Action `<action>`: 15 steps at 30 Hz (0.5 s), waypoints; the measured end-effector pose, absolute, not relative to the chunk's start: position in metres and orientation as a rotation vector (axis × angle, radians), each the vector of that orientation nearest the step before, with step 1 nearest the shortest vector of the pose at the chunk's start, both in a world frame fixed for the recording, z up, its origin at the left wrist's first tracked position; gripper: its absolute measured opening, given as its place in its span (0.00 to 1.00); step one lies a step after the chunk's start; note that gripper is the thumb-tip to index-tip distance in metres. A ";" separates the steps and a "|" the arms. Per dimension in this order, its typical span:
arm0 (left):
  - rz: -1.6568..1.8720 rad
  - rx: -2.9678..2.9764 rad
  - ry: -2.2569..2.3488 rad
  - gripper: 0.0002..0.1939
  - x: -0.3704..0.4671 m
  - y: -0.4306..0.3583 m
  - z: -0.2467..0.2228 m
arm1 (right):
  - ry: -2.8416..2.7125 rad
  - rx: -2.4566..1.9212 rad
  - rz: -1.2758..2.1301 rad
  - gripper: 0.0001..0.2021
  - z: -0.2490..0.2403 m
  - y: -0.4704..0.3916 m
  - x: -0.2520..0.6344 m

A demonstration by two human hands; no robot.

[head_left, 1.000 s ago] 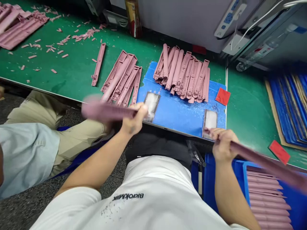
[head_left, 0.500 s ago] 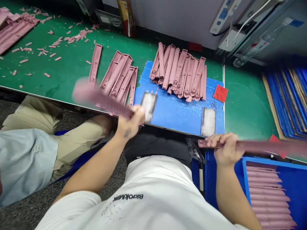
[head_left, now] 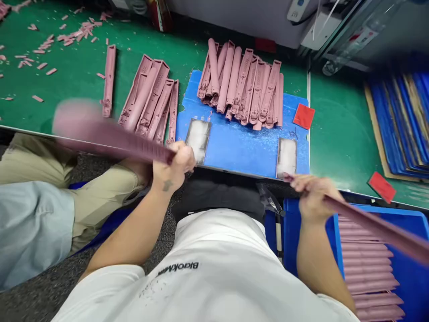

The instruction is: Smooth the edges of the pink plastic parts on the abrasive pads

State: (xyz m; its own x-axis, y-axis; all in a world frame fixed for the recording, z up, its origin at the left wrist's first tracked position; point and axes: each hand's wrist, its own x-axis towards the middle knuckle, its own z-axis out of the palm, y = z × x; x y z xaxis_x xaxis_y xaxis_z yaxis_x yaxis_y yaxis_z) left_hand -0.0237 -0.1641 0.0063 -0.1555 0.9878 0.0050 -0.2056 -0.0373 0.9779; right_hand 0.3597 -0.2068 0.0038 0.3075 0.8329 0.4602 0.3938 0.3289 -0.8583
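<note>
left fingers (head_left: pixel 183 155) and right fingers (head_left: pixel 303 181) clamp pink pieces (head_left: pixel 134 143), well apart, near the table edge (head_left: pixel 234 172).

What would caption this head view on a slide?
Left hand and right hand each grip a long pink part above the green bench's edge.

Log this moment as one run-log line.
left hand: grips blurred pink part | right hand: grips pink part | blue sheet: bears pink pile

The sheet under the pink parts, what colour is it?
The sheet is blue, seen best in the head view.
</note>
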 end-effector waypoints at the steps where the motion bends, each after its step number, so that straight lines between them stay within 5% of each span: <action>1: 1.414 0.949 1.123 0.38 -0.026 -0.172 0.007 | -1.201 -1.341 0.448 0.32 0.006 -0.216 0.365; 5: 1.268 0.815 1.132 0.27 -0.035 -0.177 0.013 | -1.007 -1.643 0.820 0.24 0.011 -0.211 0.380; 8: 1.243 0.738 1.150 0.38 -0.040 -0.184 0.021 | -0.946 -1.537 1.136 0.40 0.018 -0.209 0.383; 10: 1.248 0.685 1.116 0.35 -0.042 -0.189 0.029 | -0.916 -1.474 1.184 0.44 0.029 -0.212 0.382; 15: 1.281 0.603 0.901 0.25 -0.032 -0.188 0.051 | -0.782 -1.354 1.185 0.25 0.064 -0.223 0.374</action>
State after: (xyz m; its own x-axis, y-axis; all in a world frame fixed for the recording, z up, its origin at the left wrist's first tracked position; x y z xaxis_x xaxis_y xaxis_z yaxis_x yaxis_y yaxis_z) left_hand -0.0322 -0.1883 0.0508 0.0356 0.9724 -0.2304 -0.5454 0.2121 0.8109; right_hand 0.3740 -0.2226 0.0639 0.2763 0.9384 -0.2075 -0.1785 -0.1620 -0.9705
